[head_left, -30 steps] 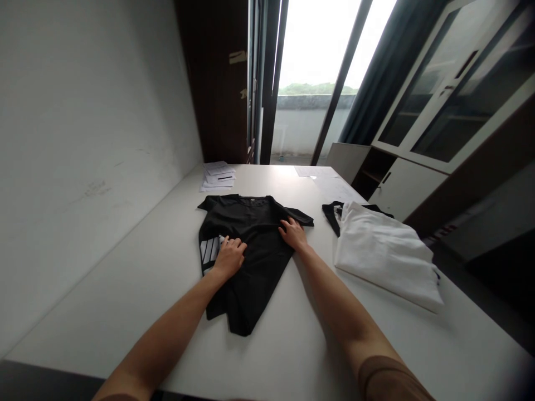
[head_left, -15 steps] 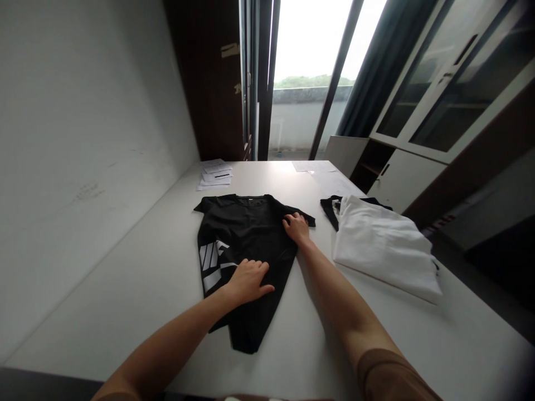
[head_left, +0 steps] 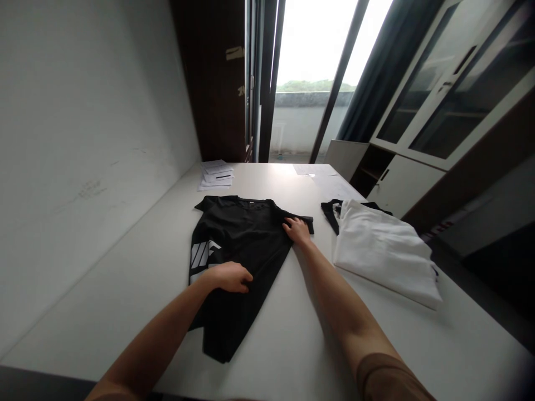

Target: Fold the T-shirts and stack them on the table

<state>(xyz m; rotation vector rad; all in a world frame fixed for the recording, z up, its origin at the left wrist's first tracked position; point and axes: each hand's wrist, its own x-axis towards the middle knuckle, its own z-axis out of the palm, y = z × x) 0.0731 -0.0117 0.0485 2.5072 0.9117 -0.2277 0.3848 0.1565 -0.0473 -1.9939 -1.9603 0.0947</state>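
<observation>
A black T-shirt (head_left: 251,239) with a white-and-grey print lies on the white table, collar at the far side and its lower part bunched and slanting to the left. My left hand (head_left: 232,277) is on the middle of the shirt, fingers bent together with the thumb, gripping the cloth. At the right sleeve, my right hand (head_left: 297,229) rests palm down with its fingers apart on the fabric near the shoulder.
To the right lies a folded white garment (head_left: 380,250) on a board-like sheet, with a black garment (head_left: 330,214) partly under it. Papers (head_left: 217,177) sit at the far left by the wall. More sheets (head_left: 330,181) lie at the table's far right.
My left hand has moved left and its fingers have closed on the cloth. The shirt's lower part has shifted left with it. My right hand stays nearly in place on the sleeve.
</observation>
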